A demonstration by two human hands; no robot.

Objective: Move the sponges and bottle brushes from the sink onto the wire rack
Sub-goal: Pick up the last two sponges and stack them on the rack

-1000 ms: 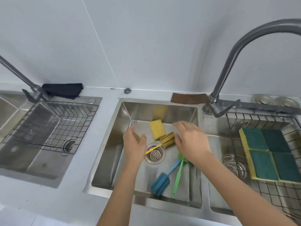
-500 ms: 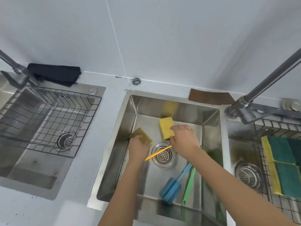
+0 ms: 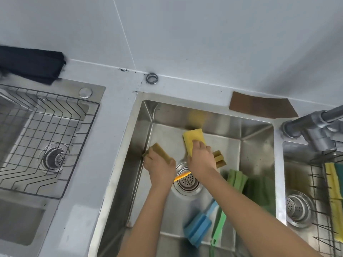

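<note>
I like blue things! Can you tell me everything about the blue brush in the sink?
The blue brush lies flat on the steel floor of the middle sink, near its front edge. Its head looks like soft foam, cut into thick ribs. A paler blue handle, seemingly plastic, runs up and away from the head and disappears under the person's right forearm. A green brush handle lies right beside it. Neither hand touches it. It is a little blurred.

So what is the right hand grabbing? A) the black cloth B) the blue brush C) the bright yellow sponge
C: the right hand rests on the bright yellow sponge in the middle sink, its grip closing over it.
</note>
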